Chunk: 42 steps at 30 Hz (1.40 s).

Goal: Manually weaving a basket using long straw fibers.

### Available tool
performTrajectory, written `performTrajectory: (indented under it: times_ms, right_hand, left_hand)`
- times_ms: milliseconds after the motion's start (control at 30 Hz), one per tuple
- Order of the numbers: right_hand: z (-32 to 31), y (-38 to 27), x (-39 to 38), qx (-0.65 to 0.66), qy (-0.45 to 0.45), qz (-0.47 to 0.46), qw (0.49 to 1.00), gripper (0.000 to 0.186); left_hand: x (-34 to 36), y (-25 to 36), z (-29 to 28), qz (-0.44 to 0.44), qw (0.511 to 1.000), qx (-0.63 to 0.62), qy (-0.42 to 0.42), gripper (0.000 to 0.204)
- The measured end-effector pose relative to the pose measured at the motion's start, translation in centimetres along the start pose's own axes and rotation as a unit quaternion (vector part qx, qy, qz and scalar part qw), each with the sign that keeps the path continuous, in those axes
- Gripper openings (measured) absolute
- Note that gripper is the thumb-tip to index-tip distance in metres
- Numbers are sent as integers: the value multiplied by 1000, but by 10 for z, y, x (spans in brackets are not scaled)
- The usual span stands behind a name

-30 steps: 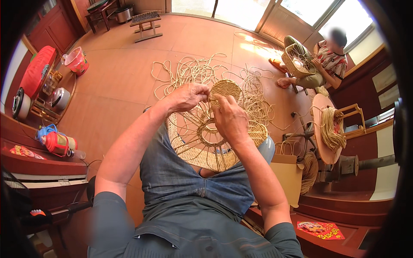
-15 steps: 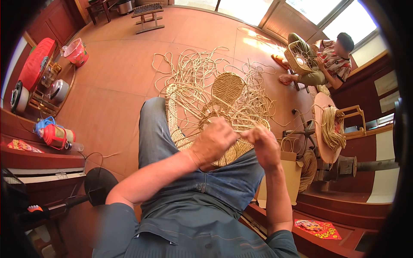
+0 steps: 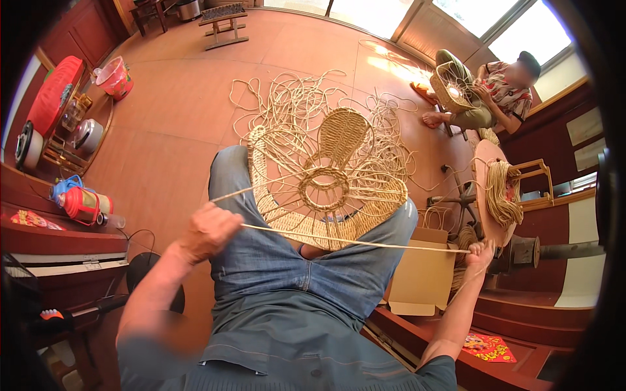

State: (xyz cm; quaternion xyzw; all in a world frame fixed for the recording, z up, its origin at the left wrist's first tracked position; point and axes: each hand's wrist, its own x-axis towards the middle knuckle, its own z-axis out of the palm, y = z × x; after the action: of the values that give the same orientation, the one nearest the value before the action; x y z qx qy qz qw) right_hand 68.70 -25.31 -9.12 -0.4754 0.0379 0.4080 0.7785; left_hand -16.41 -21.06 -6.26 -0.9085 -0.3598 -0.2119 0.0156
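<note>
A half-woven straw piece [image 3: 349, 229] rests across my thighs, with a curved band, an upright oval petal [image 3: 343, 133] and a round ring [image 3: 302, 189] in its middle. Straw cords fan out from the ring. A single cord [image 3: 339, 242] is stretched taut over my lap, in front of the woven band. At its left end my left hand [image 3: 212, 229] is a closed fist around it, and another length runs from that fist up toward the ring. Far to the right, my right hand [image 3: 480, 254] pinches the other end.
Loose cords [image 3: 297, 94] lie tangled on the floor beyond the piece. To the right are a cardboard box [image 3: 422, 270] and a round-topped stool [image 3: 489, 189] with a cord bundle [image 3: 504, 195]. A seated person [image 3: 508, 98] holds a woven basket [image 3: 450, 88]. A red bucket [image 3: 114, 78] stands far left.
My hands were close together over the ring and have spread wide apart, left hand to the left, right hand to the right. The cord is now drawn tight between them, and the ring is uncovered.
</note>
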Motion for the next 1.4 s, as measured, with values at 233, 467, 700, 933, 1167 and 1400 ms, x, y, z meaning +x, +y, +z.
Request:
performTrajectory:
  times_ms: [233,467,700,933,1167,1400]
  right_hand:
    - [78,101,-54,-566,-44,-424,706,34]
    - [288,263,-267,-508,-429,-549,507,19]
    - [317,334,-268,-579,-513,-466,429,22]
    - [323,342,-269,-567,-485,-402,531,28]
    - [335,355,-281,-644,-411,-387,516,38]
    - [329,367,-284,-681,-356,-432,472,52]
  left_hand:
    - [-38,-58,-43,-45,995,89,-12,16]
    - [-13,-109,-71,-41,991,123,-10,19]
    - [-19,-122,-93,-48,988,144,-41,17]
    - [-81,-219,-148,-134,947,290,24,16]
    - [-134,-338,-272,-516,855,-36,-36,35]
    - [-6,-178,-146,-460,886,49,-33,25]
